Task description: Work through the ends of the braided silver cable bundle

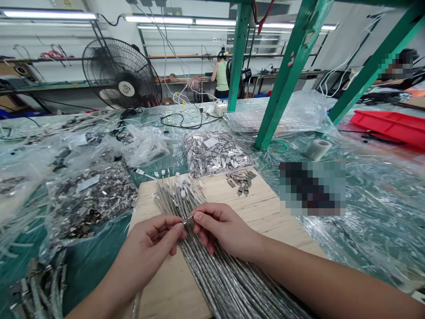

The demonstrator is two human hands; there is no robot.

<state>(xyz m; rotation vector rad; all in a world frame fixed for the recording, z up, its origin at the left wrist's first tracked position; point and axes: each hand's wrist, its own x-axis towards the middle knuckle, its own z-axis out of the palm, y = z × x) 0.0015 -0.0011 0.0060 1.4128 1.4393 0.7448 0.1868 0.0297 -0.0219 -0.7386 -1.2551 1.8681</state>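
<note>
- The left hand (156,241) sits low in the frame, left of centre, thumb and forefinger pinched shut on one end of a small metal clip (187,219).
- The right hand (221,230), just right of centre, is closed on the other end of the clip, fingertips meeting the left's.
- The clip hangs just above a bundle of wires (212,266) that runs from the centre down to the bottom edge.
- The wires lie on a wooden board (265,212) in the lower middle, which rests on the desk (365,212), covered in clear plastic sheet.
- A few loose clips (241,179) lie on the board's upper right corner.
- A bag of clips (214,153) sits just above the board at centre; another bag (91,197) lies at its left.
- A fan (121,74) stands in the upper left.
- A tape roll (318,149) lies right of centre, near a green post (288,75).
- A red tray (392,126) is at the right edge.
- Another person (222,75) stands far back, top centre.
</note>
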